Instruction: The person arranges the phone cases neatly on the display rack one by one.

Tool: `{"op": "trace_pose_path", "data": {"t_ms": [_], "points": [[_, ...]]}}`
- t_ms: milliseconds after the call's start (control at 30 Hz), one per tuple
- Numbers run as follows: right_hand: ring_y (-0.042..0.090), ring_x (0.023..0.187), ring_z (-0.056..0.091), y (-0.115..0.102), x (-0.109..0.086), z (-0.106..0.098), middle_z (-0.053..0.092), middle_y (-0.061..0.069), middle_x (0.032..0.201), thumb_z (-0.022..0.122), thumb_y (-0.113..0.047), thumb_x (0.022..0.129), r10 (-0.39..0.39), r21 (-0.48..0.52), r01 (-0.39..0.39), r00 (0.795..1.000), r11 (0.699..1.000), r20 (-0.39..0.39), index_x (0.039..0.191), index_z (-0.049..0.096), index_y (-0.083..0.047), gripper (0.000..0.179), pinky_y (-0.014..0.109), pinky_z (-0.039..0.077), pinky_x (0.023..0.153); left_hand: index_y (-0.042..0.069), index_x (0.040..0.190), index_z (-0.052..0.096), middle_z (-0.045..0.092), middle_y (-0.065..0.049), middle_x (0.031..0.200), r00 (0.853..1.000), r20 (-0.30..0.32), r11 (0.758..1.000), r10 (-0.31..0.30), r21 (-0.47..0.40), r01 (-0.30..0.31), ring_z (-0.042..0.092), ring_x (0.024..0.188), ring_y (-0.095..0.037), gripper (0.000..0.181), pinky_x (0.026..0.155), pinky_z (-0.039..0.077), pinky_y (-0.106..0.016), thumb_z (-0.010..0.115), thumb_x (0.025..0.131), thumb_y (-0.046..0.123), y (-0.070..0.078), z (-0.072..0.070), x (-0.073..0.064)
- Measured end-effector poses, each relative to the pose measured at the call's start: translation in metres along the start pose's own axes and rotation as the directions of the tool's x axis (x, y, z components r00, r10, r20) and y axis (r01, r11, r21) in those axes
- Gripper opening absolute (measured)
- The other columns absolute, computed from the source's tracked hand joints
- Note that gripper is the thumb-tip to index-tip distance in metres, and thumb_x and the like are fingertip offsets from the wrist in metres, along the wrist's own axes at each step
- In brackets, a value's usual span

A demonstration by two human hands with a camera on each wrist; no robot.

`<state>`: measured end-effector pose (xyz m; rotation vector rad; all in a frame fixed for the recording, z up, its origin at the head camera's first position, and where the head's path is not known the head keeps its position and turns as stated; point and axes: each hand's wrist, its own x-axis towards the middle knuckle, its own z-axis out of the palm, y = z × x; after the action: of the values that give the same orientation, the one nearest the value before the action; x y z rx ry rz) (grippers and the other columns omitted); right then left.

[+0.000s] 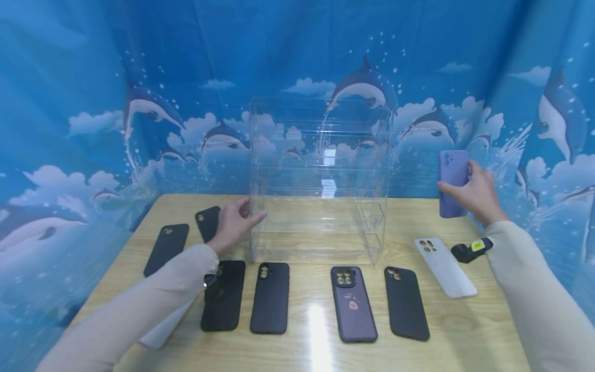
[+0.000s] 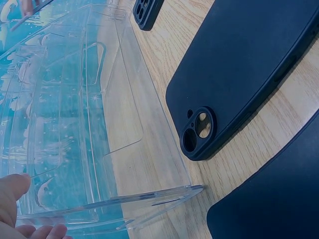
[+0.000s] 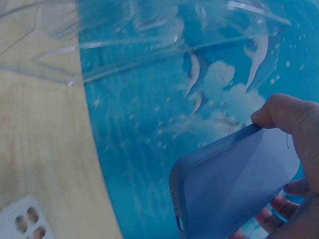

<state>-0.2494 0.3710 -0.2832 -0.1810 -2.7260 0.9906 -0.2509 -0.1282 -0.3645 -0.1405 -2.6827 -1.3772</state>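
Observation:
My right hand (image 1: 479,194) holds a purple phone case (image 1: 449,201) upright above the back right of the table, thumb on one long edge and fingers on the other. In the right wrist view the case (image 3: 234,184) shows its flat side and a slot in its end. A clear acrylic tiered rack (image 1: 321,254) stands at the middle back of the table. At its left side, my left hand (image 1: 232,223) grips the side panel between thumb and fingers. In the left wrist view the thumb (image 2: 15,186) lies over the panel; the fingers are partly cut off.
Black phone cases (image 1: 269,299) lie in front and at the left (image 1: 167,248). A dark purple case with a print (image 1: 355,315), another black case (image 1: 408,305) and a white case (image 1: 448,271) lie at the right. My left sleeve partly covers another white case (image 1: 162,330). A dolphin-print curtain (image 1: 297,46) hangs behind.

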Motion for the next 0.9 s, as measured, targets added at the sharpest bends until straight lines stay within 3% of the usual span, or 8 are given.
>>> {"op": "trace_pose_path", "data": {"t_ms": [300, 567, 900], "points": [[0.053, 0.131, 0.026, -0.062, 0.015, -0.005, 0.002, 0.030, 0.148, 0.060, -0.054, 0.085, 0.004, 0.073, -0.002, 1.000, 0.997, -0.027, 0.154, -0.009, -0.011, 0.106, 0.068, 0.033, 0.100, 0.003, 0.143, 0.043, 0.056, -0.019, 0.133, 1.000, 0.004, 1.000, -0.005, -0.012, 0.005, 0.056, 0.119, -0.032, 0.070, 0.097, 0.049, -0.045, 0.071, 0.087, 0.036, -0.001, 0.000, 0.001], [0.042, 0.136, 0.025, -0.116, 0.022, -0.008, 0.005, 0.021, 0.149, 0.064, -0.048, 0.085, -0.001, 0.131, 0.008, 0.998, 0.991, -0.056, 0.154, -0.003, -0.015, 0.102, 0.060, 0.034, 0.106, 0.003, 0.142, 0.045, 0.057, -0.019, 0.131, 1.000, -0.001, 1.000, -0.004, -0.031, 0.004, 0.056, 0.119, -0.033, 0.069, 0.097, 0.049, -0.045, 0.071, 0.087, 0.035, -0.001, 0.000, 0.001], [0.033, 0.136, 0.029, -0.172, 0.026, -0.004, 0.010, 0.015, 0.148, 0.064, -0.046, 0.083, -0.052, 0.115, 0.063, 0.994, 0.991, -0.092, 0.153, 0.002, -0.017, 0.098, 0.052, 0.037, 0.107, 0.002, 0.142, 0.043, 0.057, -0.019, 0.131, 1.000, 0.001, 1.000, -0.006, -0.030, 0.006, 0.056, 0.119, -0.033, 0.070, 0.097, 0.049, -0.044, 0.071, 0.087, 0.034, 0.000, 0.001, 0.001]]}}
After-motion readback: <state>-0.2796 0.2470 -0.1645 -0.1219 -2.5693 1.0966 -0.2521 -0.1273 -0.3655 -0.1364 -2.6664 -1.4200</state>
